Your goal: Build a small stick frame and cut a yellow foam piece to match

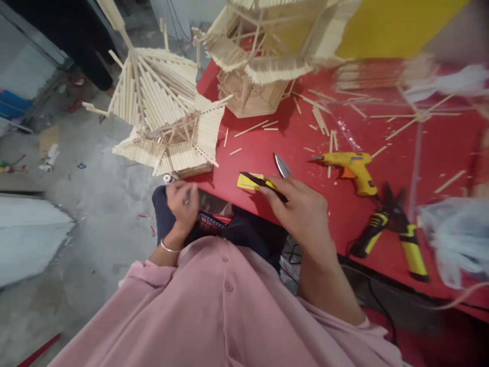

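My right hand [300, 211] is closed around a slim black-and-yellow cutter [263, 183], its dark tip pointing left over the red table. Beneath that tip lies a small yellow packet [248, 181]. A pointed silver blade [281, 165] shows just beyond my right fingers; whether it lies on the table or is in the hand cannot be told. My left hand [183, 204], somewhat blurred, is curled above my lap near the table edge. A small white round end with an orange centre [167, 178] shows at its fingers; what they hold is unclear.
A tiered wooden-stick model [164, 112] stands at the table's left corner, with another stick model [252, 92] behind. A yellow glue gun [353, 165], black-and-yellow cutting pliers [393, 229], loose sticks [321, 120] and a plastic bag [458, 239] lie rightward. Someone's dark-clothed legs [80, 41] are upper left.
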Demonstrator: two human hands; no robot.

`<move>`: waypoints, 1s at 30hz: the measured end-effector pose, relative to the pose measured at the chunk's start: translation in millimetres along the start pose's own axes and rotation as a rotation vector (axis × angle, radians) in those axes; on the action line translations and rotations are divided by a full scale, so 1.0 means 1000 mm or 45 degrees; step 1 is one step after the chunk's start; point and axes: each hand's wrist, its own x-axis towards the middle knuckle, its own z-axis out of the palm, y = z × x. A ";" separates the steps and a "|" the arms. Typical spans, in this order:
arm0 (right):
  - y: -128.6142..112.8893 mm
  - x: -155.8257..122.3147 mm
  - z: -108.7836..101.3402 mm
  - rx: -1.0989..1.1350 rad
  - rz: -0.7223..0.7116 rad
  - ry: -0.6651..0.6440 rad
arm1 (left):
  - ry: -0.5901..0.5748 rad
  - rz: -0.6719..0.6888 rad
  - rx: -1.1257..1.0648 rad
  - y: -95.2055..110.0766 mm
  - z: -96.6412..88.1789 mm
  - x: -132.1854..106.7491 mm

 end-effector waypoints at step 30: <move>-0.003 -0.048 0.020 0.975 0.194 -0.149 | 0.249 -0.425 0.049 -0.031 0.021 0.100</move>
